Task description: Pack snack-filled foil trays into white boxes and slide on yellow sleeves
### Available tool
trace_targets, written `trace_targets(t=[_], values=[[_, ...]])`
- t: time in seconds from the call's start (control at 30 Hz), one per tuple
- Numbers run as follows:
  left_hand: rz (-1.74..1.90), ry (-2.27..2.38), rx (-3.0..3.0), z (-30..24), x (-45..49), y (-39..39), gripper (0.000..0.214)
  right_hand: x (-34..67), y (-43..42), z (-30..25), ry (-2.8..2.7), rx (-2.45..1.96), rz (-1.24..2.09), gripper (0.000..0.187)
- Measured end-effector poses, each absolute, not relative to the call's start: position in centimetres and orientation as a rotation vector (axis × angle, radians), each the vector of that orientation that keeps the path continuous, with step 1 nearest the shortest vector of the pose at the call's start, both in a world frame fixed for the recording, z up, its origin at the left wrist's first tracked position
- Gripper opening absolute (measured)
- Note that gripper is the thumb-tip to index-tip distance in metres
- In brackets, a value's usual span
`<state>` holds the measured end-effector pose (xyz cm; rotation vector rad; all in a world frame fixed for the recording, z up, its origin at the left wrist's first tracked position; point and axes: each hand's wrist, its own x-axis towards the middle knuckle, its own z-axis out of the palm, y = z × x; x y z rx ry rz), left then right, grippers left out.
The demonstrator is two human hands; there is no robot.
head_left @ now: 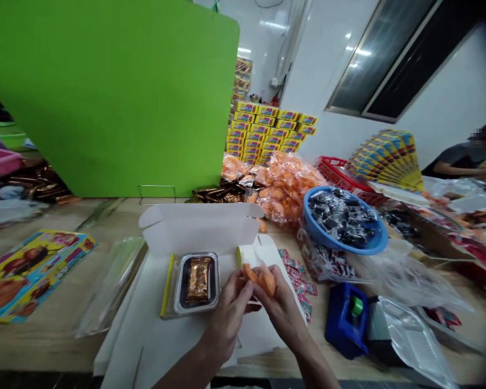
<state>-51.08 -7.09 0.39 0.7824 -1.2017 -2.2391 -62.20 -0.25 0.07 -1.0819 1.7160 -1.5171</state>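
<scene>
Your left hand (227,319) and right hand (281,305) are together, pinching orange wrapped pieces (263,280). Just beside them, a foil tray (196,282) sits in an open white carton (198,228).

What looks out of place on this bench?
The blue basin of dark wrapped sweets sits tilted, apparently propped on a bag of sachets rather than flat on the table. Loose pink sachets also lie strewn between the white carton and the blue tape dispenser.
</scene>
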Motion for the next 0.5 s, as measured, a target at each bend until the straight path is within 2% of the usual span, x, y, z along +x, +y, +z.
trace_targets(t=[0.2,0.37,0.5], values=[[-2.283,-1.005,0.611,0.1,-49.6,-8.0,0.028,-62.2,-1.5,0.1,1.454,-0.967,-1.574,0.038],[-2.127,-1.116,0.745,0.3,-49.0,-8.9,0.023,-62.2,-1.9,0.2,1.362,-0.869,-1.586,0.028],[-1.966,-1.132,0.893,-0.2,-48.3,-10.3,0.026,-63.3,-1.6,0.7,1.490,-0.845,-1.605,0.031]])
